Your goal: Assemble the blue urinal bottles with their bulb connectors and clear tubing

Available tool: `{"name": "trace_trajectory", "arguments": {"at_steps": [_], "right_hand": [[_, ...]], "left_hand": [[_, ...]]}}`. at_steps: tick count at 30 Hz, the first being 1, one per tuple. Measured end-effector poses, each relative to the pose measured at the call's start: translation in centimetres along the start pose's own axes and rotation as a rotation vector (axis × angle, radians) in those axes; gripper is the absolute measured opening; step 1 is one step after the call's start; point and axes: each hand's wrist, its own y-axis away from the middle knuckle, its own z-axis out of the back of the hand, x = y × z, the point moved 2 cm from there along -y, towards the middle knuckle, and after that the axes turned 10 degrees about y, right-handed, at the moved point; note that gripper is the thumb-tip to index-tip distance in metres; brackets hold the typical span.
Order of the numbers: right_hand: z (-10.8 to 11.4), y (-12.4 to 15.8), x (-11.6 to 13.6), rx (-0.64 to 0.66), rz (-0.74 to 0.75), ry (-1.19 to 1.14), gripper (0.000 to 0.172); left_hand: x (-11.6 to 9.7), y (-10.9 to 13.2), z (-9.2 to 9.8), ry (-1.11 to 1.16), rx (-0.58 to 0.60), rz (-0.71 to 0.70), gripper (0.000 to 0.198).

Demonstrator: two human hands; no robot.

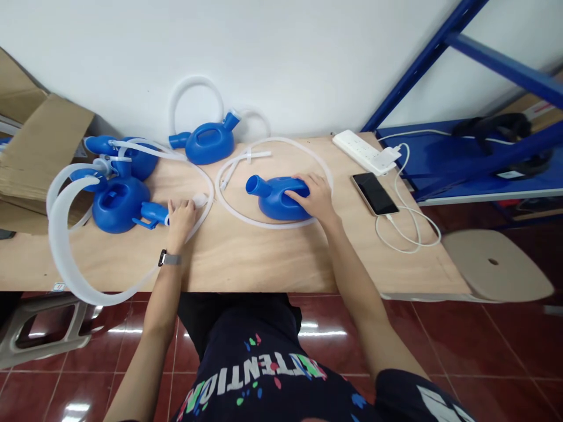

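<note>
On the wooden table a blue plastic urinal bottle lies with its open neck pointing left and up. My right hand grips its right end, the thumb across the handle opening. To the left, my left hand has its fingers curled down at the end of a blue mouthpiece with a small side tab; the fingers partly hide the contact. Beside those fingertips lies a small whitish part. A clear hose loops round the bottle under my right hand.
More blue urinal bottles with thick clear hoses crowd the left side, near a cardboard box. Another bottle rests against the wall. A power strip, phone and white cable lie right; a blue rack stands beyond.
</note>
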Motion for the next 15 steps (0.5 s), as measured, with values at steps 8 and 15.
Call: {"name": "trace_trajectory", "arguments": {"at_steps": [8, 15], "right_hand": [[-0.2, 0.3, -0.2, -0.018, -0.003, 0.016, 0.056], [-0.7, 0.6, -0.4, -0.025, -0.034, 0.013, 0.053]], "left_hand": [[0.4, -0.6, 1.7, 0.038, 0.113, 0.003, 0.050], [1.5, 0.1, 3.0, -0.063, 0.268, 0.117, 0.047]]}}
